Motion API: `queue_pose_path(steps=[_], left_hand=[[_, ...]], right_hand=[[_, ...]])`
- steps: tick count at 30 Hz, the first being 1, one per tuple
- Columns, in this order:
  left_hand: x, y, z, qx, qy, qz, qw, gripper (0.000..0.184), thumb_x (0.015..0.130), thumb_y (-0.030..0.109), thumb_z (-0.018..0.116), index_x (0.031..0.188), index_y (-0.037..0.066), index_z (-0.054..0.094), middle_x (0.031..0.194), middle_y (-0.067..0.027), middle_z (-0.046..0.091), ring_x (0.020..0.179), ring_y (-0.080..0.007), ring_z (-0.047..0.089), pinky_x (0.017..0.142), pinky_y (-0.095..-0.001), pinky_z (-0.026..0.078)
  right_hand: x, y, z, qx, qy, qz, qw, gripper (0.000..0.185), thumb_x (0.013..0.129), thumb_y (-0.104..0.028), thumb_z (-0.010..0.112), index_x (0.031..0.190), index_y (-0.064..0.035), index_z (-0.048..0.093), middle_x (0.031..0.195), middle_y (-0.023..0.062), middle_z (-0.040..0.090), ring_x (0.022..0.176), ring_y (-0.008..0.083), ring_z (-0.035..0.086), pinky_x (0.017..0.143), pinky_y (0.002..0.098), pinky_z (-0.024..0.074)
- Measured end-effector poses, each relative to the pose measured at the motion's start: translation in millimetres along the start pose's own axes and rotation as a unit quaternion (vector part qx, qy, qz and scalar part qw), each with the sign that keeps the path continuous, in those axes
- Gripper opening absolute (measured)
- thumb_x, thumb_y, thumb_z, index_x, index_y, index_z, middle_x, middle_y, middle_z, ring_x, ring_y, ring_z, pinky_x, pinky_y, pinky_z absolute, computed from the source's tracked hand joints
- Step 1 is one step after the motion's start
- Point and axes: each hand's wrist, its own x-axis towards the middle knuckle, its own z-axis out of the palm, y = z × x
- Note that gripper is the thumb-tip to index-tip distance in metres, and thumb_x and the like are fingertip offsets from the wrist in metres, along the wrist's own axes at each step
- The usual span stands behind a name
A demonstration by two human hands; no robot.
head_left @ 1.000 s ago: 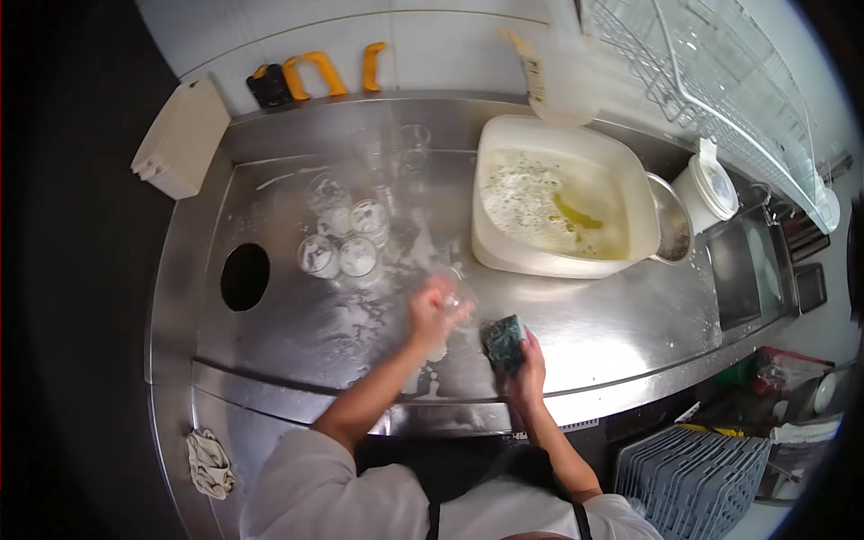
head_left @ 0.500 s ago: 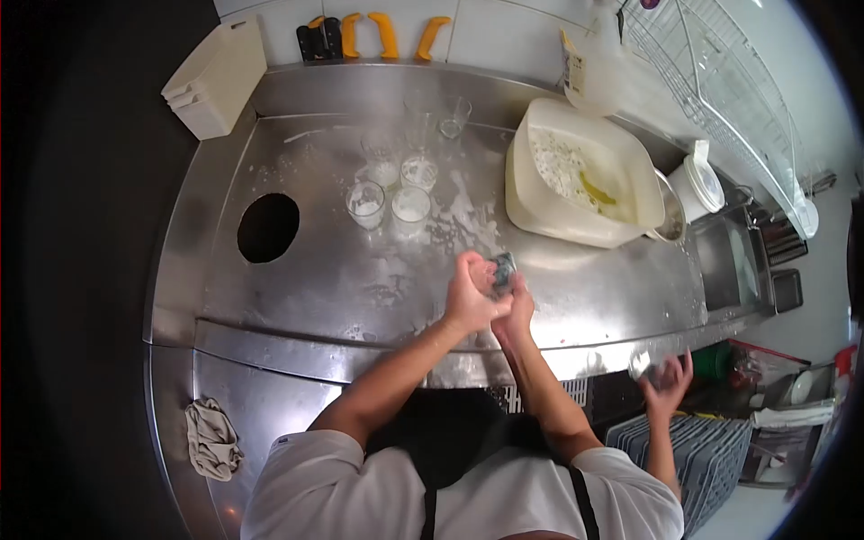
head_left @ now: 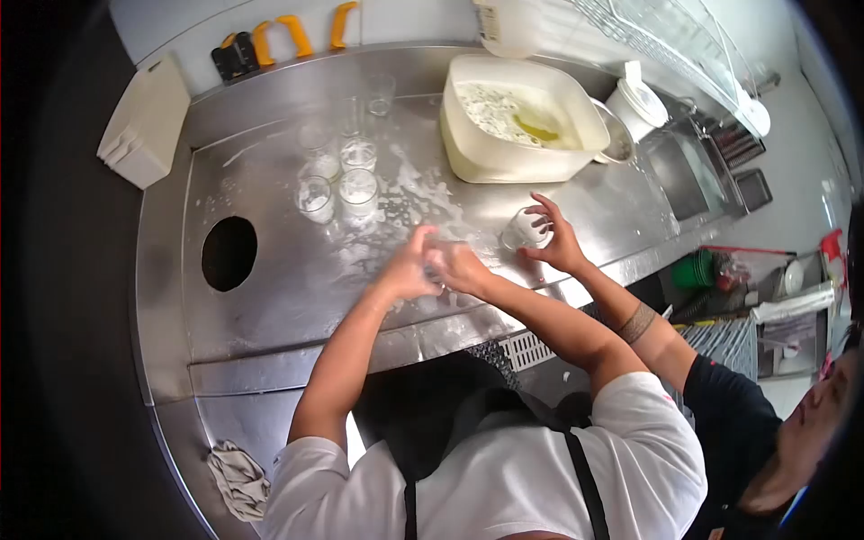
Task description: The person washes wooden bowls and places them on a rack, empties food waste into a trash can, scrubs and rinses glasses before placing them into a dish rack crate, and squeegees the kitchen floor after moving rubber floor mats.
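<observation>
Over the front middle of the steel counter (head_left: pixel 288 297), my left hand (head_left: pixel 407 267) is wrapped round a clear glass (head_left: pixel 434 263). My right hand (head_left: pixel 461 268) is pressed against the same glass, its fingers at the rim; whether it also holds the green sponge is hidden. Several soapy glasses (head_left: pixel 358 187) stand in a group behind and left of my hands, with foam around them. Another person's hand (head_left: pixel 560 241) is at a second glass (head_left: pixel 526 230) on the counter to the right.
A white tub (head_left: pixel 513 166) of soapy water stands at the back. Beside it are a metal colander (head_left: pixel 619 139) and a lidded bucket (head_left: pixel 637 110). A round hole (head_left: pixel 229 254) is on the left. The other person (head_left: pixel 733 423) stands close on the right.
My hands have come together and moved left relative to the tub. The other person's arm has reached in from the right, bringing a glass onto the counter. The view has shifted.
</observation>
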Motion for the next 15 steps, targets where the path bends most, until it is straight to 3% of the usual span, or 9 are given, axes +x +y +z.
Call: queue_pose_path(steps=[1, 3, 5, 6, 7, 10, 13, 14, 15], left_hand=[[-1, -3, -3, -0.020, 0.000, 0.008, 1.000, 0.099, 0.048, 0.009, 0.084, 0.134, 0.007, 0.033, 0.110, -0.0176, 0.062, 0.102, -0.0319, 0.062, 0.086, -0.0422, 0.050], [-11, -5, -5, 0.037, 0.054, 0.100, 0.993, 0.091, 0.050, 0.012, 0.084, 0.130, 0.007, 0.040, 0.112, -0.0182, 0.061, 0.103, -0.0338, 0.060, 0.090, -0.0424, 0.049], [-23, -2, -1, 0.087, 0.064, 0.112, 0.988, 0.086, 0.051, 0.013, 0.083, 0.127, 0.005, 0.044, 0.111, -0.0179, 0.061, 0.102, -0.0365, 0.059, 0.090, -0.0438, 0.048], [-25, 1, 5, 0.136, 0.103, 0.134, 0.976, 0.080, 0.055, 0.012, 0.081, 0.127, 0.005, 0.046, 0.112, -0.0170, 0.059, 0.103, -0.0383, 0.057, 0.091, -0.0453, 0.046], [-26, 0, 9, 0.182, 0.118, 0.156, 0.964, 0.081, 0.056, 0.011, 0.080, 0.129, 0.004, 0.045, 0.113, -0.0168, 0.059, 0.104, -0.0377, 0.056, 0.091, -0.0452, 0.045], [-24, -2, 4, 0.291, 0.154, 0.218, 0.919, 0.088, 0.055, 0.010, 0.080, 0.134, 0.003, 0.042, 0.116, -0.0160, 0.057, 0.105, -0.0355, 0.056, 0.089, -0.0446, 0.045], [-21, -22, -2, 0.295, 0.142, 0.173, 0.929, 0.087, 0.058, 0.013, 0.080, 0.135, 0.003, 0.041, 0.119, -0.0169, 0.056, 0.106, -0.0360, 0.055, 0.091, -0.0458, 0.044], [-19, -27, -5, 0.295, 0.170, 0.180, 0.923, 0.085, 0.060, 0.014, 0.081, 0.134, 0.003, 0.041, 0.119, -0.0174, 0.055, 0.107, -0.0359, 0.055, 0.091, -0.0452, 0.044], [-12, -27, -7, 0.297, 0.200, 0.190, 0.914, 0.084, 0.062, 0.016, 0.081, 0.134, 0.002, 0.041, 0.120, -0.0179, 0.055, 0.107, -0.0357, 0.055, 0.092, -0.0446, 0.044]], right_hand=[[1, -3, -1, -0.020, -0.017, -0.043, 0.999, 0.035, 0.091, -0.026, 0.056, 0.109, 0.0040, 0.058, 0.107, 0.0238, 0.062, 0.105, 0.0408, 0.058, 0.091, 0.0454, 0.0470], [2, 1, -3, -0.229, -0.046, -0.298, 0.926, 0.030, 0.088, -0.022, 0.056, 0.105, 0.0024, 0.059, 0.106, 0.0223, 0.062, 0.106, 0.0395, 0.057, 0.092, 0.0438, 0.0472], [3, 28, 3, -0.326, -0.087, -0.401, 0.851, 0.024, 0.083, -0.015, 0.055, 0.101, -0.0013, 0.062, 0.103, 0.0198, 0.062, 0.105, 0.0370, 0.058, 0.093, 0.0421, 0.0472], [7, 40, 8, -0.325, -0.100, -0.406, 0.848, 0.022, 0.080, -0.012, 0.055, 0.099, -0.0031, 0.063, 0.102, 0.0185, 0.062, 0.105, 0.0358, 0.058, 0.094, 0.0412, 0.0472], [11, 46, 10, -0.290, -0.118, -0.395, 0.864, 0.022, 0.080, -0.012, 0.056, 0.099, -0.0034, 0.063, 0.099, 0.0176, 0.063, 0.104, 0.0340, 0.059, 0.093, 0.0416, 0.0475], [15, 37, 39, -0.274, -0.134, -0.173, 0.936, 0.029, 0.074, -0.014, 0.063, 0.102, -0.0026, 0.063, 0.104, 0.0168, 0.064, 0.104, 0.0295, 0.060, 0.092, 0.0386, 0.0474], [30, 13, 32, 0.105, -0.040, -0.053, 0.992, 0.040, 0.068, -0.015, 0.069, 0.105, -0.0009, 0.063, 0.105, 0.0192, 0.066, 0.101, 0.0303, 0.062, 0.089, 0.0369, 0.0481], [38, 16, 29, 0.172, -0.085, 0.083, 0.978, 0.044, 0.064, -0.014, 0.071, 0.106, -0.0015, 0.064, 0.102, 0.0196, 0.068, 0.093, 0.0297, 0.065, 0.084, 0.0361, 0.0500], [42, 11, 20, 0.152, -0.053, 0.088, 0.983, 0.044, 0.064, -0.014, 0.073, 0.105, -0.0015, 0.064, 0.099, 0.0188, 0.068, 0.089, 0.0285, 0.066, 0.082, 0.0361, 0.0505]])
